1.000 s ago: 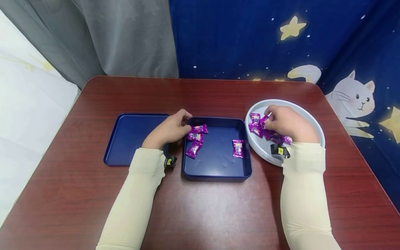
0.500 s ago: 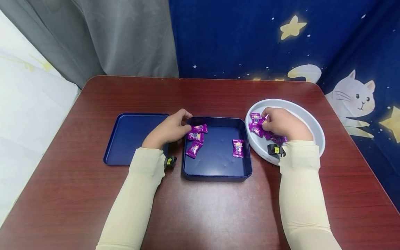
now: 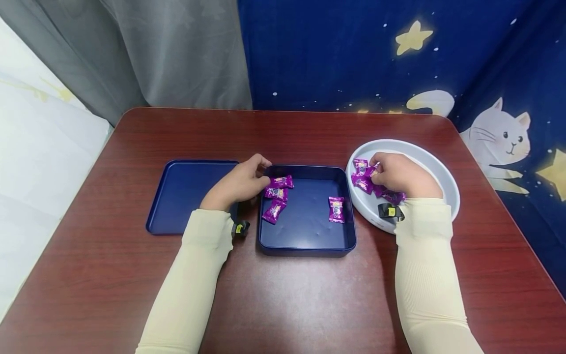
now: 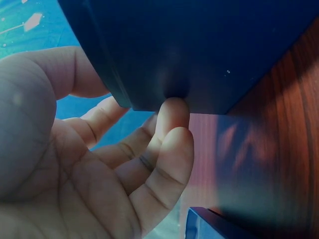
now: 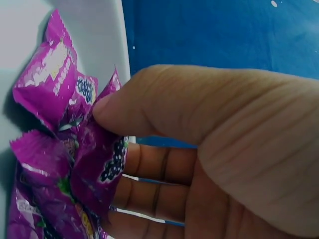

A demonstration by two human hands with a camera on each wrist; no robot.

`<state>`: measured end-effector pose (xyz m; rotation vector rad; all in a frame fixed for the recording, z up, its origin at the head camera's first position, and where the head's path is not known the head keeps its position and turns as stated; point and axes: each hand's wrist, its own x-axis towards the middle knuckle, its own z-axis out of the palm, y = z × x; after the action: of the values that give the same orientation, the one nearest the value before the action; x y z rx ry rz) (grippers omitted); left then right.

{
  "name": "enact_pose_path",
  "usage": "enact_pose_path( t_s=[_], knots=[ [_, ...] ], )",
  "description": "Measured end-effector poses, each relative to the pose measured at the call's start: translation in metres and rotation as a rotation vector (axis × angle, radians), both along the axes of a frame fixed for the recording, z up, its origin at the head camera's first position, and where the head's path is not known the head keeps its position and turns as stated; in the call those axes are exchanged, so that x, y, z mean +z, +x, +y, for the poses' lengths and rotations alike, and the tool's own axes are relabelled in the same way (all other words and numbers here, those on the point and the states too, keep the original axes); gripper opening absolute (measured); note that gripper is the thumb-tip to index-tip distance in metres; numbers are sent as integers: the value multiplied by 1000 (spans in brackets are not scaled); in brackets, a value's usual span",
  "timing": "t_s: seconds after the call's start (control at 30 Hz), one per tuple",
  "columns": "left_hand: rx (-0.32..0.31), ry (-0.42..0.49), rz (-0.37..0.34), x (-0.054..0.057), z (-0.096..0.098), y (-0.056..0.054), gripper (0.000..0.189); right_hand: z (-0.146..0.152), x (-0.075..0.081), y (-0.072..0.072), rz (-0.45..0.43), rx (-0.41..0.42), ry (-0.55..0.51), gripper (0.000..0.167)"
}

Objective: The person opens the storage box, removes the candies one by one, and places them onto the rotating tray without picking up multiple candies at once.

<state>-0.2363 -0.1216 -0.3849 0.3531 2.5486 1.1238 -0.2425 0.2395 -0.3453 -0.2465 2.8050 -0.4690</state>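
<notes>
My right hand (image 3: pixel 400 173) is over the round white tray (image 3: pixel 446 177), its thumb and fingers pinching a purple-wrapped candy (image 5: pixel 102 159). Several more purple candies (image 3: pixel 361 167) lie beside it in the tray. My left hand (image 3: pixel 240 183) grips the back left corner of the open navy box (image 3: pixel 307 241), thumb over the rim and fingers against the outer wall (image 4: pixel 199 64). Inside the box, 3 candies (image 3: pixel 276 193) sit along the left side and a single candy (image 3: pixel 336 210) lies near the right wall.
A flat navy lid (image 3: pixel 190 191) lies left of the box, partly behind my left hand. Everything stands on a reddish-brown wooden table (image 3: pixel 305 305). Grey and blue curtains (image 3: pixel 327 54) hang just behind its far edge.
My right hand has shifted slightly left within the tray and its fingers have closed on a candy; over the last half second it stays put. The left hand has not moved.
</notes>
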Motion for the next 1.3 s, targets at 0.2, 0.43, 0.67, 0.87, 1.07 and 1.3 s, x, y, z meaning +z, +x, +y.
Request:
enact_pose_path(
  t_s=[0.2,0.43,0.67,0.87,1.07,1.3],
  knots=[
    [0,5,-10,-1,0,-2,39,2,-1,-1,4,-4,9,32],
    [-2,5,-9,-1,0,-3,39,4,-3,-2,6,1,9,33],
    [-5,8,-10,-2,0,-5,38,4,-6,-5,7,16,5,31],
    [-2,4,-11,-2,-1,-6,39,3,-6,-7,9,23,8,34],
    [-2,-3,-3,-2,-1,-7,38,1,-4,-6,15,2,23,39],
    [-4,-3,2,-3,-1,-9,38,-6,3,-3,21,-6,36,41]
  ],
)
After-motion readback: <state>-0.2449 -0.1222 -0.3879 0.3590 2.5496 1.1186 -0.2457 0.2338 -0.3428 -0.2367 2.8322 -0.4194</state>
